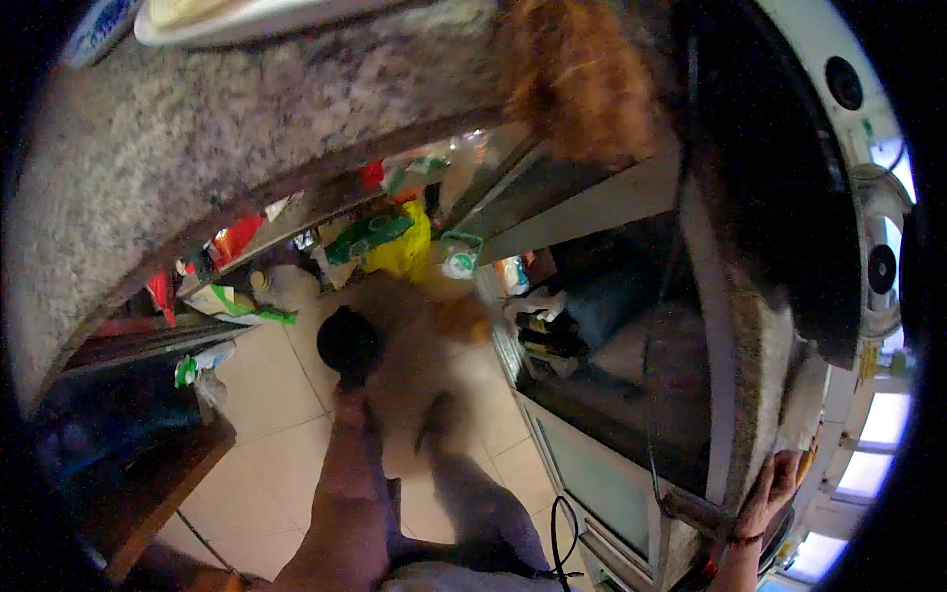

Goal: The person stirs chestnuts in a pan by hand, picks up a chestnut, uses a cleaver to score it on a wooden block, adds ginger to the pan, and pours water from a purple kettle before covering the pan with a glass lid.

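Note:
My left arm reaches forward from the bottom, low over the floor. My left hand (351,399), small and blurred, appears closed at the narrow end of a dark round object (347,340), whose exact kind I cannot tell. My right hand (775,485), with a dark band at the wrist, lies at the far right by the edge of a stone counter (773,377). Its fingers bend at a yellowish thing (806,460); whether they grip it is unclear. My legs (492,496) show below, blurred and partly behind the left arm.
A speckled stone countertop (177,140) curves across the upper left, bearing a white dish (214,26). Beneath are colourful packages and a yellow bag (403,248). At right are an open dark cabinet (629,333), a hanging black cable (651,414) and a wood-edged piece (177,496) at lower left.

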`<control>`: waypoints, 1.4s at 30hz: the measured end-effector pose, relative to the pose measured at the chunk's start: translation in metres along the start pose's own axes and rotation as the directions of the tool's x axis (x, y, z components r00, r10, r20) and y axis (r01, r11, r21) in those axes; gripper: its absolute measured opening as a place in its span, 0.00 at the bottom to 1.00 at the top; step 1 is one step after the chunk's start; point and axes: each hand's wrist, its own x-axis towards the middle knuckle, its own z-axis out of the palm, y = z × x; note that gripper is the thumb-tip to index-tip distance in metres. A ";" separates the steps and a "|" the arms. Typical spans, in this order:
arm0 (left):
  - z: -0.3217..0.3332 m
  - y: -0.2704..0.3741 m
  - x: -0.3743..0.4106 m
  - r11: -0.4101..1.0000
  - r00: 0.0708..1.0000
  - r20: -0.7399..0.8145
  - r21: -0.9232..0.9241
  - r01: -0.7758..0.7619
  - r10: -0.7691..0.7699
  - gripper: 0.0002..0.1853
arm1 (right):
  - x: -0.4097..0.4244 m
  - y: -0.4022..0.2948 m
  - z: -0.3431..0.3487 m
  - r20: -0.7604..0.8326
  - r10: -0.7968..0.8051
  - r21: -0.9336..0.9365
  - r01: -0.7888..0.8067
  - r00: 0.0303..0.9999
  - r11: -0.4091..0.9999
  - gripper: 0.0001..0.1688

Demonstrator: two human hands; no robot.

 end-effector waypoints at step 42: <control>-0.405 0.599 -0.480 0.585 0.577 0.230 0.043 -0.810 0.783 0.14 | 0.008 -0.028 -0.004 0.094 -0.140 -0.023 0.143 0.986 0.989 0.07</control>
